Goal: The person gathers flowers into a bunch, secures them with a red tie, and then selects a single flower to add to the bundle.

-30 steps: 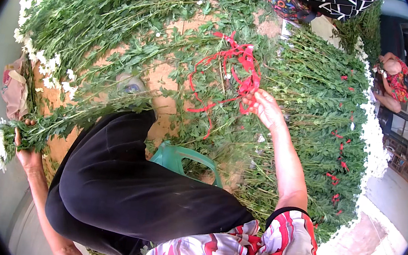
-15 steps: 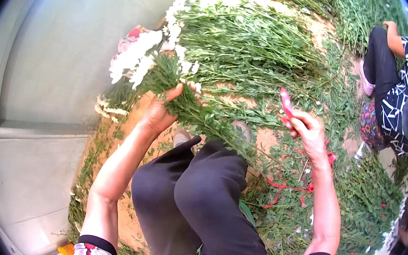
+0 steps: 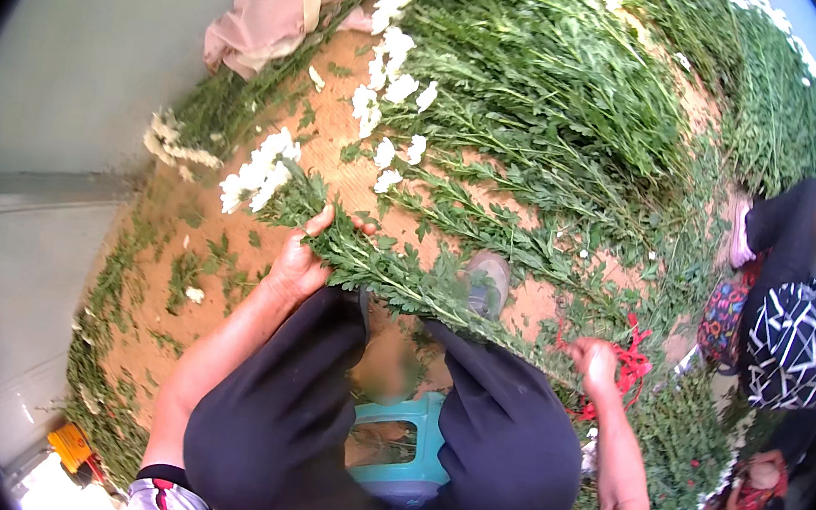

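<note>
My left hand is closed around a bunch of white chrysanthemums just below the blooms. White flower heads point to the far left, and the leafy stems slant down to the right above my knees. Close to the stem ends, my right hand is closed in a fist. What it holds is hidden by the fingers. Red string lies tangled on the floor beside that hand.
Cut chrysanthemums lie in a broad pile ahead. A turquoise stool is between my legs. A pink cloth lies by the pale wall. At the right a person sits; another person is lower down.
My left hand has lowered the bunch, stretching it across above my knees. My right hand has come down to the stem ends; the red tool it held no longer shows. My knees have spread.
</note>
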The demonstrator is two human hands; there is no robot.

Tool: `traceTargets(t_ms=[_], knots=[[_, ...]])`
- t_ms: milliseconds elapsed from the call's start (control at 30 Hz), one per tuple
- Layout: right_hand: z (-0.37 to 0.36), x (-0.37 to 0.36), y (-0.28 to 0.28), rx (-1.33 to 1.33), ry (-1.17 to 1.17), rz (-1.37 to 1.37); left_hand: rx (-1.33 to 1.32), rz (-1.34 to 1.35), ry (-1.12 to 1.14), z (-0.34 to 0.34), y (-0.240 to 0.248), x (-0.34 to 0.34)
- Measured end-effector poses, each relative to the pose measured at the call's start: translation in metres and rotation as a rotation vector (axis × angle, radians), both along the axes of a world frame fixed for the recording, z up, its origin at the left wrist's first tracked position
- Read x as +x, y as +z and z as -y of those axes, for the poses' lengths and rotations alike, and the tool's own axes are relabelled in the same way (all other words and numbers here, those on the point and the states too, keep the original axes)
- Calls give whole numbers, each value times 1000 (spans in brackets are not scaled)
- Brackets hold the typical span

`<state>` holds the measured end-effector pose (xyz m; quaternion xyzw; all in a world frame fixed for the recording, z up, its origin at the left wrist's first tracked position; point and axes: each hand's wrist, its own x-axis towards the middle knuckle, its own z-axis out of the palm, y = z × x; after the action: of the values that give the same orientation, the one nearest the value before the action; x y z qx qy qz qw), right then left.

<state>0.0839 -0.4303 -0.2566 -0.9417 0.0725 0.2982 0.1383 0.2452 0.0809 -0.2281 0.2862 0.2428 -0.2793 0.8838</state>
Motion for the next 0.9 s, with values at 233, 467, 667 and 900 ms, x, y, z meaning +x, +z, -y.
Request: traceTargets(t_ms=[233,467,667,900], knots=[[-24,109,-3,-84,274,305,-120,-179,-30,21,-87,2],[-177,208,-26,179,614,408,-94,-281,131,50,-108,-23],[-185,191,-46,244,369,532,-112,-280,181,53,-100,-18],[-212,214,-47,383,112,419,-55,-285,209,69,-98,-4]])
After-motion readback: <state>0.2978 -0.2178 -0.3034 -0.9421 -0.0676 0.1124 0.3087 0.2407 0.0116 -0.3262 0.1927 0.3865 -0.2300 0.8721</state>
